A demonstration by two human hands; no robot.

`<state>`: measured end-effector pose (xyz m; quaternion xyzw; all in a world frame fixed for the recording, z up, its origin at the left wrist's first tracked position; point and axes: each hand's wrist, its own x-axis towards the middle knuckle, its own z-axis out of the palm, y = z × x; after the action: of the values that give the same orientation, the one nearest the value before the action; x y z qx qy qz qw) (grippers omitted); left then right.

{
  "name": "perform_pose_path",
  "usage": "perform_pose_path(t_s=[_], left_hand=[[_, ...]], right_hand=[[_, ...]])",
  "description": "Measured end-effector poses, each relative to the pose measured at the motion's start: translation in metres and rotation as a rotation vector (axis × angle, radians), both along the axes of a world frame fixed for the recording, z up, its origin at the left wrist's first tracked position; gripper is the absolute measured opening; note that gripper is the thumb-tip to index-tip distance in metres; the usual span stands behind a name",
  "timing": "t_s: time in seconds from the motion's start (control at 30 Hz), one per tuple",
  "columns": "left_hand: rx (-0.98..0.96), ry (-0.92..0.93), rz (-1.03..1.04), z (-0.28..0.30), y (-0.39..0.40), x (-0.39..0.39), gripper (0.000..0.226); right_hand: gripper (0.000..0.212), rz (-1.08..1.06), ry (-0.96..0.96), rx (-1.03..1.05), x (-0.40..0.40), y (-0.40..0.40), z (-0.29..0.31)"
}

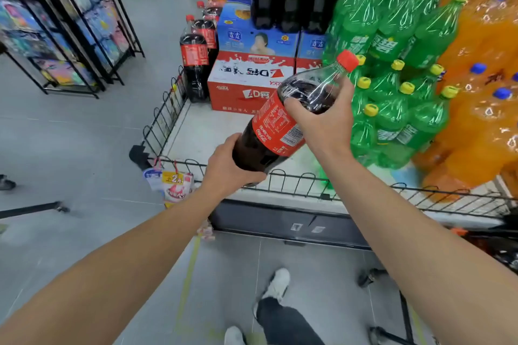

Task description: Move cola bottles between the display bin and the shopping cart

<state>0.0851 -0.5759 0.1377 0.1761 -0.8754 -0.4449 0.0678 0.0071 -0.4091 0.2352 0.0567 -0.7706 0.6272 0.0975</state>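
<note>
I hold a large cola bottle with a red cap and red label, tilted with its cap up to the right, over the front wire rail of the display bin. My left hand cups its base from below. My right hand grips its upper body just under the neck. Three more cola bottles stand in a row along the bin's left side. Part of a dark cart frame shows at the right edge.
Red and blue cartons sit at the bin's back with dark bottles on top. Green bottles and orange bottles fill the right side. A black wire rack stands on the left. Packets hang from the bin's corner.
</note>
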Motion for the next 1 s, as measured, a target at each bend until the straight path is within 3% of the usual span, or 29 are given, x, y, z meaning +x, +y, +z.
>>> perform_pose_path(t_s=[0.43,0.6,1.0], left_hand=[[0.082,-0.017,-0.047,0.002,-0.068,-0.19,0.09],[0.073,-0.018,-0.136,0.004,-0.09,-0.26,0.081],[0.123,-0.01,-0.349,-0.031,-0.137,-0.407,0.089]], right_hand=[[0.08,-0.069,0.015,-0.016,-0.178,-0.063,-0.004],[0.086,-0.132,0.033,-0.011,-0.232,-0.082,-0.007],[0.089,-0.34,0.028,0.048,-0.334,-0.13,-0.025]])
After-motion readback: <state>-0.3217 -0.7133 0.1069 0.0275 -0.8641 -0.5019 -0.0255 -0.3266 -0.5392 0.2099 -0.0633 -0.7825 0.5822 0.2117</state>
